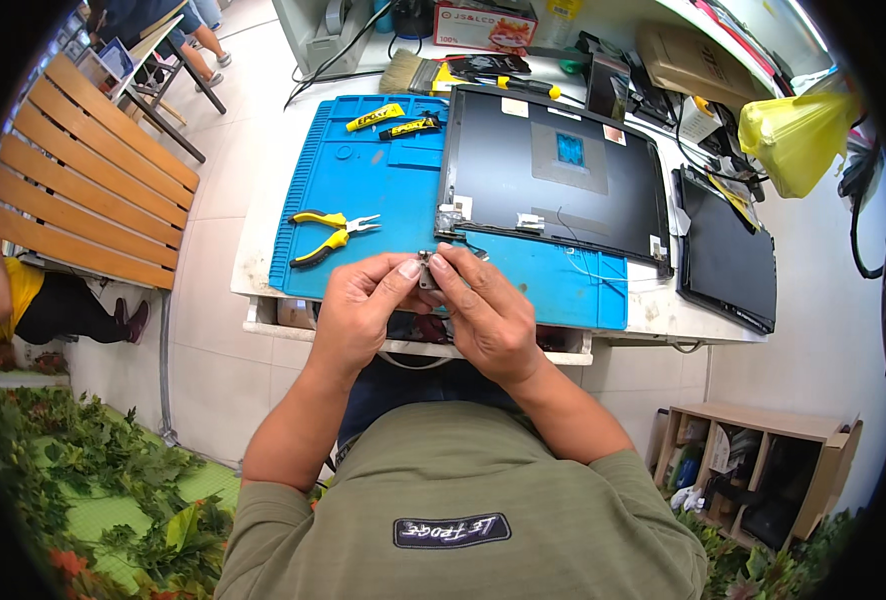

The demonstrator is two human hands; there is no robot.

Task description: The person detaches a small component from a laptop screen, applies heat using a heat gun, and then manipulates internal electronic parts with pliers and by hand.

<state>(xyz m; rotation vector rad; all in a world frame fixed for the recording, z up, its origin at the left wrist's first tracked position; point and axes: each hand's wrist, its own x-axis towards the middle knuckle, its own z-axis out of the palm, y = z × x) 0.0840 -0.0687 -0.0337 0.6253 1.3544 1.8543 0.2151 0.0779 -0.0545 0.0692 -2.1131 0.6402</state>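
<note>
Just above the near edge of the blue work mat [388, 205], I pinch a small grey metal part [426, 274] that looks like a laptop hinge. My left hand [359, 302] grips it between thumb and forefinger. The thumb and fingers of my right hand [491, 312] close on its other side, so much of the part is hidden. Left of it on the mat lie yellow-and-black pliers [335, 234], jaws apart. A dark laptop lid [503, 160] rests on the mat's right side, its near left corner close to my fingertips. Two glue tubes, one yellow [375, 117] and one black [410, 128], lie beyond.
Along the back are a wide brush [403, 74], a yellow-handled tool [529, 87] and a red-and-white box [485, 24]. A black laptop part [728, 250] sits at the table's right edge. A yellow bag [798, 140] hangs above. Thin wires trail from the lid.
</note>
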